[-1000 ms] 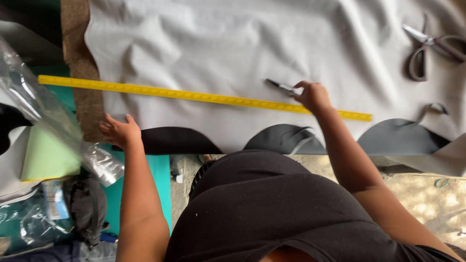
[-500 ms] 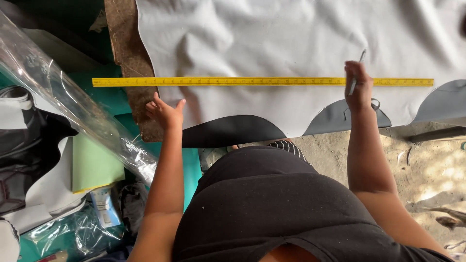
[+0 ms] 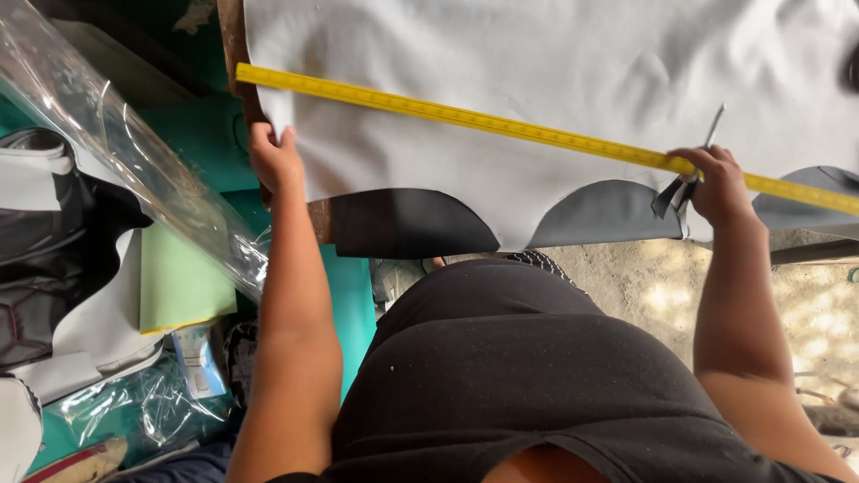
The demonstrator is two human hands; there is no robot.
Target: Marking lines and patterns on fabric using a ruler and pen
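A large sheet of light grey material lies spread over a worktable, its near edge cut into rounded scallops with dark undersides. A long yellow ruler crosses the sheet at a slant. My left hand presses flat on the sheet's left edge, just below the ruler's left end. My right hand rests on the ruler toward its right end and grips a thin silver marking pen that points up and away.
A roll of clear plastic film slants along the left. Below it sit a pale green sheet, black and white material, and plastic-wrapped packets on a teal surface. Rough concrete floor shows on the right.
The view has swung and the ruler now slants down to the right. My left hand has moved up onto the sheet's left edge. My right hand has stayed on the ruler with the pen.
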